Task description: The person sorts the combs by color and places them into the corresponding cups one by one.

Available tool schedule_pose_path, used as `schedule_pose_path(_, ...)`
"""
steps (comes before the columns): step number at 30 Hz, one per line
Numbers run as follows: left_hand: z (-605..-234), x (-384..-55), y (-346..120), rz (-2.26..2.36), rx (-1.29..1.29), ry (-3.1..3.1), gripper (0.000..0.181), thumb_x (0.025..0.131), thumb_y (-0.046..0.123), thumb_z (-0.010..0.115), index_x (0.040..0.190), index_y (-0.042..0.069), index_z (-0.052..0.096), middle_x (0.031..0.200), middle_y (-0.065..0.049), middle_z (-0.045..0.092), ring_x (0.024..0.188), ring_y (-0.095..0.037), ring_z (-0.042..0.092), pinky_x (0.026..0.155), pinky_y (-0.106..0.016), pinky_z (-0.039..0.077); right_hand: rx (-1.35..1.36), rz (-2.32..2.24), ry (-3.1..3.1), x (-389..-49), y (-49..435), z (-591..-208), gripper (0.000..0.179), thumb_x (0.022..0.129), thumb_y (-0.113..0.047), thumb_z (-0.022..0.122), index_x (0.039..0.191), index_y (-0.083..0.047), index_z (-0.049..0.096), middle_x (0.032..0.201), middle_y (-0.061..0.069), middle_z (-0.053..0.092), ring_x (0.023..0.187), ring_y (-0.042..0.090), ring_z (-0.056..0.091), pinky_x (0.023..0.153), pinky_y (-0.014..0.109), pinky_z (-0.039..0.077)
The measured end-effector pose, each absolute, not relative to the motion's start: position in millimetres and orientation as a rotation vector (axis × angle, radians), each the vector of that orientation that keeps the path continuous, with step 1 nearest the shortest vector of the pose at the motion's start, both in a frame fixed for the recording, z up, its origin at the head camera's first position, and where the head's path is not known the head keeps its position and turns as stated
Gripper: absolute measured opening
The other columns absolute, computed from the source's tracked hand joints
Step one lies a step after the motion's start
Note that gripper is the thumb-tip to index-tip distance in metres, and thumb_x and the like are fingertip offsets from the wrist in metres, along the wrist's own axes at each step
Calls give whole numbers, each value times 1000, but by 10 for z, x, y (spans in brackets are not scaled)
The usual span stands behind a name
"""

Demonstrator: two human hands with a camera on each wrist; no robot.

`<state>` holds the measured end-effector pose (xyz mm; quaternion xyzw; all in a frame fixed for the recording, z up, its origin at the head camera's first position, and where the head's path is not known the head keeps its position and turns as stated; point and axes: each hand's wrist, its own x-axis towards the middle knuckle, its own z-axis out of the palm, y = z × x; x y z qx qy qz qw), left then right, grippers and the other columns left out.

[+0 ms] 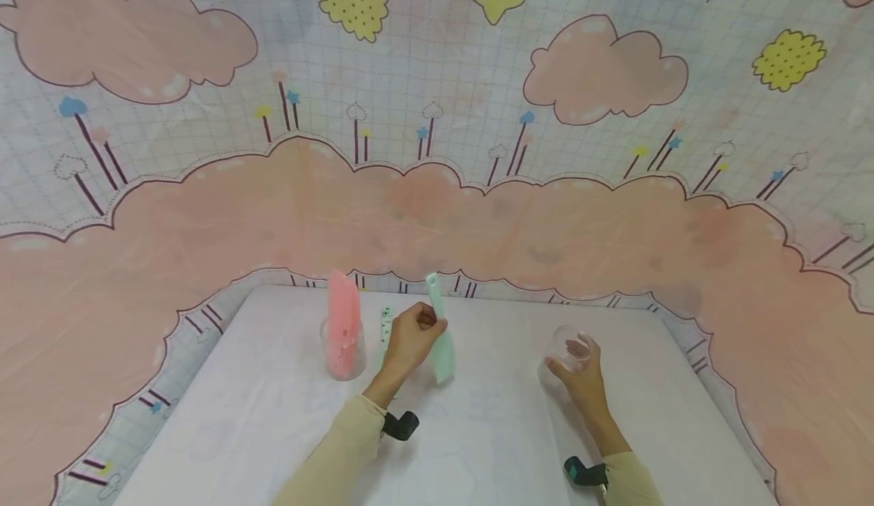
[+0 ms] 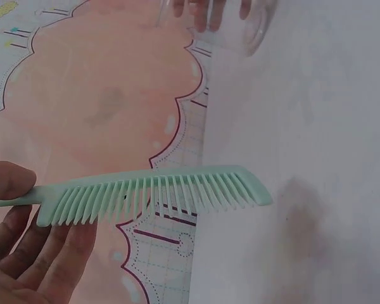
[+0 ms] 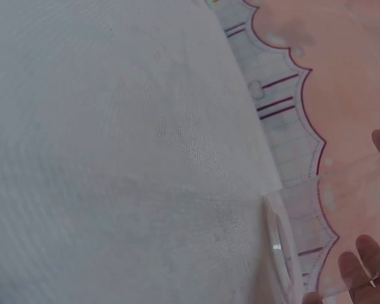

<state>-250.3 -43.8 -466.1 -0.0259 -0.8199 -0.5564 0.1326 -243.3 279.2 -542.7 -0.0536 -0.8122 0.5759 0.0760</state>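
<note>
My left hand [image 1: 408, 343] pinches the thin handle of a mint-green comb [image 1: 442, 354]. In the left wrist view the comb [image 2: 145, 177] lies across the picture, its teeth facing down and its wide end clear of the fingers. Over on the right, my right hand [image 1: 589, 386] grips a clear cup [image 1: 567, 341] with thumb and fingers round its sides. Part of the cup [image 3: 280, 244] shows at the lower right of the right wrist view, its base by the white tabletop. I cannot see anything inside this cup.
A second clear cup [image 1: 326, 362] stands at the left, with pink combs or comb-like pieces [image 1: 344, 324] upright in it. Behind my left hand lies a green, dark-spotted piece [image 1: 386, 320], partly hidden. A patterned cloth [image 1: 437, 218] rises behind the white table [image 1: 492, 430].
</note>
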Motion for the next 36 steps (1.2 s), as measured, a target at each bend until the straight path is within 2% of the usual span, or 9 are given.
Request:
schedule_pose_path(17, -4490, -2524, -117, -1664, -183, -2327, 13, 86, 16, 73, 91, 5, 67, 85, -9, 70, 74, -13, 67, 66, -24, 55, -192, 1738, -2448, -2377, 2793, -5429, 97, 84, -32, 78, 153, -18, 12, 155, 17, 33, 146, 40, 25, 118, 59, 25)
schedule_pose_path(22, -4463, -2538, -20, -1668, -208, -2322, 14, 86, 16, 72, 93, 5, 67, 87, -10, 71, 75, -14, 69, 67, -25, 57, -186, 1745, -2435, -2368, 2769, -5437, 94, 85, -28, 77, 153, -17, 13, 154, 17, 34, 145, 40, 26, 118, 60, 25)
schedule_pose_path(32, -4452, -2582, 145, -1700, -219, -2282, 17, 86, 15, 72, 94, 2, 66, 88, -11, 71, 76, -16, 69, 67, -26, 58, -110, 1742, -2418, -2426, 2646, -5433, 91, 83, -22, 78, 150, -14, 17, 150, 19, 38, 140, 40, 35, 111, 58, 37)
schedule_pose_path(36, -4438, -2589, 238, -1715, -226, -2271, 18, 87, 16, 72, 96, 2, 67, 89, -10, 71, 79, -16, 70, 68, -25, 58, -115, 1736, -2422, -2423, 2633, -5428, 91, 84, -23, 78, 150, -15, 17, 150, 18, 38, 140, 39, 35, 110, 57, 38)
